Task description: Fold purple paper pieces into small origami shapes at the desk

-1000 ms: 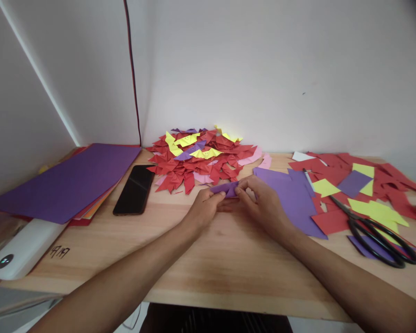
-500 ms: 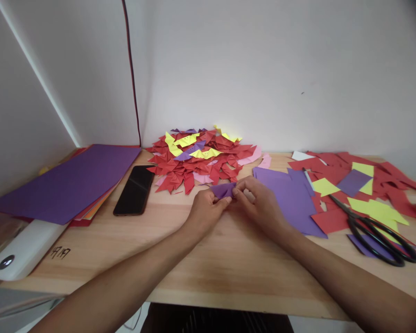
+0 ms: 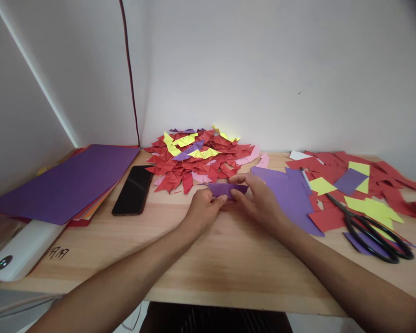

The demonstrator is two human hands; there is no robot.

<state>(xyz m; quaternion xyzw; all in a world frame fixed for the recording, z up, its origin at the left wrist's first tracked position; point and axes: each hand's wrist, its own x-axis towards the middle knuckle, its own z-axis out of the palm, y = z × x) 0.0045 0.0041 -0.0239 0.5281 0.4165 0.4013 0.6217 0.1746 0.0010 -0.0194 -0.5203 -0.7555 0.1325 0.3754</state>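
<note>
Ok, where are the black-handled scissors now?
Head view, right side: the scissors lie on the wooden table, partly over a small purple paper piece, right of the right hand.

Soft, rather dim light greys the wall [image 3: 249, 69] before me, faint sheen crosses the phone [image 3: 132, 190], and the view's top right corner blackens.

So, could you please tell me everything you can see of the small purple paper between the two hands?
The small purple paper looks matt and thin, a narrow strip running left to right, its right end tapering; it seems folded, but the hands hide parts. It sits before the pile of folded papers. The left hand holds its left part; the right hand has its thumb on the near face.
</note>
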